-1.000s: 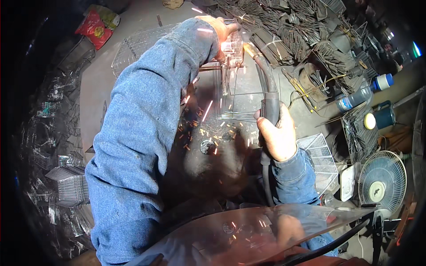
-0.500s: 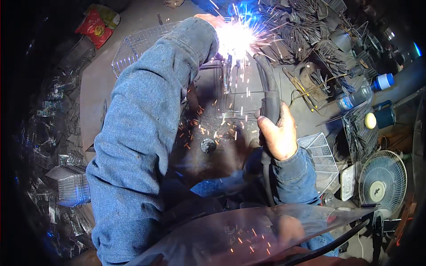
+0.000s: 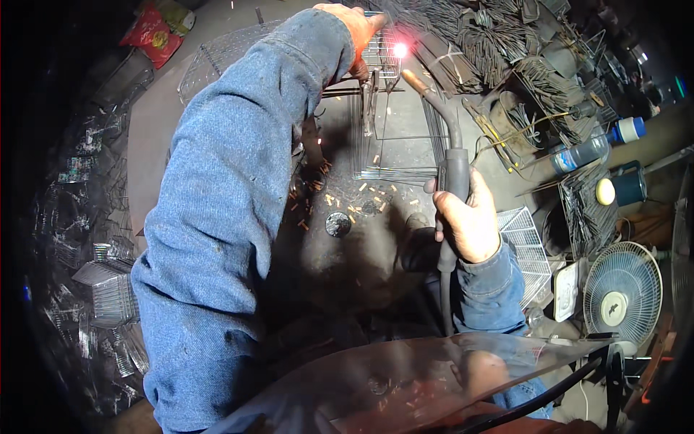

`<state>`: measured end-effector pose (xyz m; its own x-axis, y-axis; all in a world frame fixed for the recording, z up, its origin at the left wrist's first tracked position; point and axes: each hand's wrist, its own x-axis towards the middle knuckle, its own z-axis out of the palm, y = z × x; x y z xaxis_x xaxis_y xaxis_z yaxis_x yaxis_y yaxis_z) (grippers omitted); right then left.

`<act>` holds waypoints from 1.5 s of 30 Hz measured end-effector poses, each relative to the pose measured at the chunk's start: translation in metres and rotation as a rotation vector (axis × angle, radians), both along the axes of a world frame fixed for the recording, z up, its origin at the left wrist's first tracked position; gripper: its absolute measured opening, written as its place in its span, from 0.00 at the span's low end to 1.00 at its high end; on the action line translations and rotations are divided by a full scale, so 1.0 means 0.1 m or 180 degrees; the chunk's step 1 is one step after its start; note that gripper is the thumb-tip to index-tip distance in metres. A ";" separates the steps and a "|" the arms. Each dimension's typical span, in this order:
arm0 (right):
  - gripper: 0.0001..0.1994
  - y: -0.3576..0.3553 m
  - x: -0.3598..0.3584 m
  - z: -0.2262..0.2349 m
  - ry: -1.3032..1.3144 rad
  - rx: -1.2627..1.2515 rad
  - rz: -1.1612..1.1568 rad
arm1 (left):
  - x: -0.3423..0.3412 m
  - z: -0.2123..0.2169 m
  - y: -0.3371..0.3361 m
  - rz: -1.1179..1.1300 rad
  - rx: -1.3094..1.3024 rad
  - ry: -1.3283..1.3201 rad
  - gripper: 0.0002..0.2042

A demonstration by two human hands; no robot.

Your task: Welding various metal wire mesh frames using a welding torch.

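Observation:
My right hand (image 3: 471,220) is wrapped round the handle of a welding torch (image 3: 454,163), its bent neck pointing up and left. The torch tip stands a little apart from a small glowing spot at the corner of a wire basket (image 3: 381,56). At the far end of the bench, my left hand (image 3: 356,30) grips that basket by its upper left side; the sleeve hides part of the hand. Beneath the basket is a dark metal clamp-like piece (image 3: 370,108). Thin wire rods (image 3: 401,175) form a frame lying on the metal bench (image 3: 340,271).
Copper-coloured stubs (image 3: 354,210) are strewn over the bench. Bundles of wire rods (image 3: 499,43), a plastic bottle (image 3: 582,155) and yellow-handled pliers (image 3: 495,145) lie to the right. A fan (image 3: 623,293) stands at the lower right, near a wire basket (image 3: 524,246). A transparent visor (image 3: 361,376) crosses the bottom.
The bright arc and shower of sparks have died down to a small red glow. My right hand and the torch have moved slightly right, away from the basket. My left hand stays on it.

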<state>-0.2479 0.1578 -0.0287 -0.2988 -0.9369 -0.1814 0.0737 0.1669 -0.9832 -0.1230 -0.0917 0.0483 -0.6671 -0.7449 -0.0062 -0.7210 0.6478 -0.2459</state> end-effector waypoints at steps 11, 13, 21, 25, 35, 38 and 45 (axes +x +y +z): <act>0.12 -0.03 0.03 -0.01 0.0140 0.0090 0.0002 | 0.01 -0.24 -0.34 -0.0002 -0.0231 -0.0027 0.48; 0.13 -0.03 0.04 -0.01 0.0132 0.0080 0.0042 | 0.05 -0.35 -0.53 -0.0015 -0.0322 -0.0004 0.48; 0.16 -0.03 -0.04 -0.05 0.0293 0.0228 0.0250 | -0.03 -0.01 0.01 0.0059 -0.0119 -0.0199 0.48; 0.11 -0.04 -0.02 -0.05 0.0214 0.0077 0.0135 | 0.02 -0.06 0.00 0.0010 -0.0205 -0.0143 0.47; 0.14 -0.09 -0.25 -0.24 -0.0856 -0.0216 -0.0251 | 0.48 -0.92 0.22 -0.0144 -0.1145 0.1176 0.35; 0.12 -0.06 -0.39 -0.62 -0.1394 0.0055 0.0152 | 0.75 -0.90 0.69 -0.0280 -0.0950 0.1577 0.43; 0.10 -0.30 -0.06 -0.68 -0.1371 0.0309 0.0631 | 1.30 -0.51 -0.15 0.0222 -0.1858 0.0790 0.19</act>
